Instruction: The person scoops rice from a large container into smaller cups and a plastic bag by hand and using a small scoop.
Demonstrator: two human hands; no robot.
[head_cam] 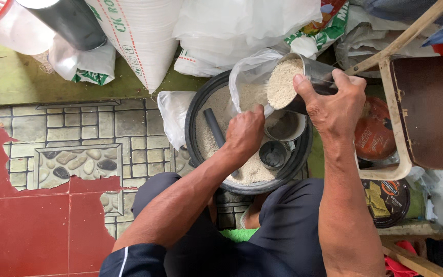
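My right hand (334,105) grips a dark measuring can (303,77) heaped with white rice, tilted toward the mouth of a clear plastic bag (249,77). My left hand (244,133) holds that bag open from below, over a round black basin (196,118) filled with rice. Inside the basin lie a dark tube-like scoop handle (214,128), a small empty tin (273,154) and a larger round cup (285,126). The bag holds some rice.
Big white sacks (139,36) and plastic bags lean at the back. A wooden stool (426,107) stands at right, with a red round lid (374,131) and a round tin (387,201) beside it. Patterned vinyl over red floor tiles (32,225) lies at left.
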